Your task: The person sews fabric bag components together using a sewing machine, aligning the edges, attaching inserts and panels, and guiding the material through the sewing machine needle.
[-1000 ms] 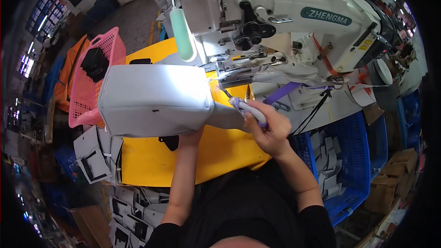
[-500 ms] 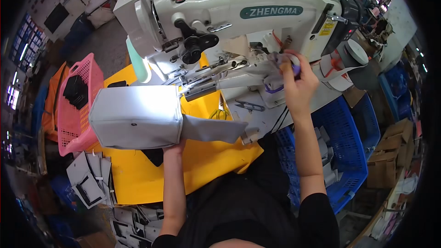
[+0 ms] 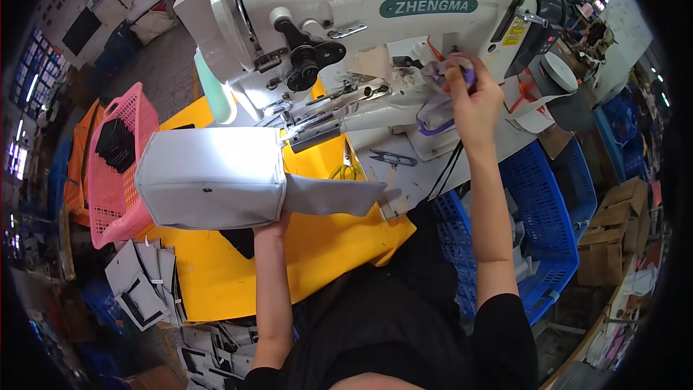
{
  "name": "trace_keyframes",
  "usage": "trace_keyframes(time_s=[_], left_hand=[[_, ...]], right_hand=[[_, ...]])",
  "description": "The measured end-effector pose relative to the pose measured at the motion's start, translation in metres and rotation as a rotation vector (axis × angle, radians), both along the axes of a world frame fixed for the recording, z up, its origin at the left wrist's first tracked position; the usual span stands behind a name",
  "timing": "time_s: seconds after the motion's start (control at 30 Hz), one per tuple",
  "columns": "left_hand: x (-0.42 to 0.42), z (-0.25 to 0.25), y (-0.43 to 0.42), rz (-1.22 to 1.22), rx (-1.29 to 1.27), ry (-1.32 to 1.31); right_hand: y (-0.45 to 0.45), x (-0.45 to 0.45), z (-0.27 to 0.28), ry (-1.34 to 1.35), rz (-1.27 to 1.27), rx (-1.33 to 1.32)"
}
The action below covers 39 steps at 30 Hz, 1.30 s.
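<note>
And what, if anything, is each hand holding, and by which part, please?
Left hand: grey piece, by its lower edge. Right hand: at cloth, grip unclear.

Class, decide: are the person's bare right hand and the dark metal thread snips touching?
Apart: the head view shows a clear gap between the right hand and the snips.

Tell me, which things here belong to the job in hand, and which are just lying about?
Seemingly in the job:
Grey boxy piece, left hand at its lower edge
Sewing machine, beside that piece
Purple-and-grey cloth, in the right hand

Seemingly just lying about, untouched:
Thread snips
Pink basket
Cardboard boxes
</note>
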State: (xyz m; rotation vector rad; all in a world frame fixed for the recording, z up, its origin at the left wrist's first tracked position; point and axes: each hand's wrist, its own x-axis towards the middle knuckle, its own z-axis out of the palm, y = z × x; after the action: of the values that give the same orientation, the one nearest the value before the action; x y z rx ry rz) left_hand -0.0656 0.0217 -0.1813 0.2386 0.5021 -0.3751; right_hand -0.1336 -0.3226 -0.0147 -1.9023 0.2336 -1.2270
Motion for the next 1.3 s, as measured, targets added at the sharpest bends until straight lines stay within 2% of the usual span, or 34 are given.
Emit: trace_keyframes(time_s=[0.17,0.23,0.27,0.33,0.4,0.5,0.63,0.73,0.77,0.87,1.03,1.13,1.3], left_hand=[[-0.004,0.006,-0.005,-0.027,0.037,-0.002],[-0.004,0.003,0.003,-0.001,0.071,-0.006],[-0.001,-0.007,0.007,-0.043,-0.017,-0.097],[0.007,-0.021,0.012,-0.144,-0.185,-0.289],[0.013,-0.022,0.012,-0.147,-0.187,-0.328],[0.02,-0.018,0.008,-0.179,-0.217,-0.408],[0.021,-0.002,0.009,-0.174,-0.378,-0.325],[0.022,0.003,0.011,-0.173,-0.122,-0.648],[0.024,0.001,0.014,-0.178,-0.113,-0.639],[0.029,0.009,0.016,-0.301,0.073,-0.917],[0.022,0.02,0.004,-0.165,0.267,-0.78],[0.038,0.004,0.003,-0.082,0.562,-0.812],[0.049,0.009,-0.007,-0.073,0.475,-0.759]], right_hand=[[0.001,0.002,0.0,0.24,-0.039,-0.125],[0.027,-0.017,0.016,0.042,-0.171,-0.34],[0.038,-0.022,0.018,-0.064,-0.237,-0.442],[0.063,-0.016,-0.004,-0.078,0.038,-0.592],[0.098,-0.001,-0.023,0.001,0.233,-0.635],[0.128,0.025,-0.035,0.078,0.296,-0.683],[0.134,0.049,-0.046,0.182,0.468,-0.731],[0.119,0.045,-0.049,0.291,0.653,-0.57],[0.122,0.044,-0.048,0.295,0.654,-0.558],[0.135,0.04,-0.046,0.217,0.616,-0.427],[0.132,0.042,-0.067,0.095,0.707,-0.338],[0.132,0.042,-0.07,0.078,0.69,-0.199],[0.122,0.03,-0.051,0.187,0.719,-0.269]])
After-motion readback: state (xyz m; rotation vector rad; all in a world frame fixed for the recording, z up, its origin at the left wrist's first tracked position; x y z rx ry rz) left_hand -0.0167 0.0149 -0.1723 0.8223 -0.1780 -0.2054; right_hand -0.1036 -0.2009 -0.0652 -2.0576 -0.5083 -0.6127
